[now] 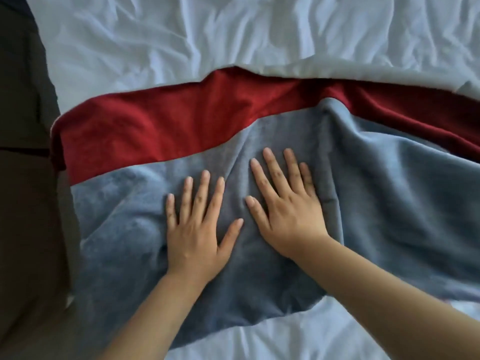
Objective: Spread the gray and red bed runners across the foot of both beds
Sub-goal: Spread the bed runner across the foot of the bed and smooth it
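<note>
A gray fleece runner [389,198] lies across the white bed [155,48], wrinkled in folds, overlapping the near edge of a red runner [161,126] that stretches from the bed's left edge to the right. My left hand [197,229] rests flat on the gray runner, palm down, fingers spread. My right hand [285,203] lies flat beside it, slightly farther up, fingers also apart. Neither hand holds any fabric. The right ends of both runners run out of view.
Rumpled white bedding covers the far half of the bed, and a strip of white sheet [285,339] shows at the near edge. A dark floor [23,203] lies along the bed's left side.
</note>
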A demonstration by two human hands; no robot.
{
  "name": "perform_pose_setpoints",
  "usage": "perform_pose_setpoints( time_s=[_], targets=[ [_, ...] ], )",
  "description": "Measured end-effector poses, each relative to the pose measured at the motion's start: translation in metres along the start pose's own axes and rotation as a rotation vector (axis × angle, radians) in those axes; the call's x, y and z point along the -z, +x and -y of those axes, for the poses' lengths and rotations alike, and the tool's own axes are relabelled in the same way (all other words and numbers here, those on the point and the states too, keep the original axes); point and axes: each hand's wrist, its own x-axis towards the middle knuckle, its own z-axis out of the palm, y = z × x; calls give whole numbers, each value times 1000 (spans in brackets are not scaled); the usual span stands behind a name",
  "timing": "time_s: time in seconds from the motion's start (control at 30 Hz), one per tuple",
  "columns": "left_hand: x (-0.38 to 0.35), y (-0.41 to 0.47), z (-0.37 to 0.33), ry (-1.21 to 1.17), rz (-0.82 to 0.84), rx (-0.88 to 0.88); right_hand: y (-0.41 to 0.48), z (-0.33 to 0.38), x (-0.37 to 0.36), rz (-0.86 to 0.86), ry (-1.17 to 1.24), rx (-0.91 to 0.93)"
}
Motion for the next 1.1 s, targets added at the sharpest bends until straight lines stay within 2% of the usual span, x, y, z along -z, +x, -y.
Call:
perform_pose_setpoints(
  time_s=[0.2,0.33,0.43,0.57,0.73,0.87,0.97,1.1],
  targets=[
    [-19,-142,-7,-30,116,-212,-131,28,-20,160,25,282],
    [-23,-189,-8,10,149,-232,-184,20,-26,236,-52,430],
    [-27,-191,-5,-4,106,-173,-183,17,-31,144,9,447],
    [-25,-180,0,-65,38,-149,-176,31,-30,29,104,343],
    [-17,-179,28,-111,-84,-140,-175,52,-27,-12,107,244],
    [-7,-186,43,-130,0,-190,-169,72,-30,-100,55,243],
    [-3,-193,49,-112,82,-181,-155,88,-36,-96,79,286],
    [-5,-198,56,-105,50,-145,-148,107,-46,-82,98,492]
  ],
)
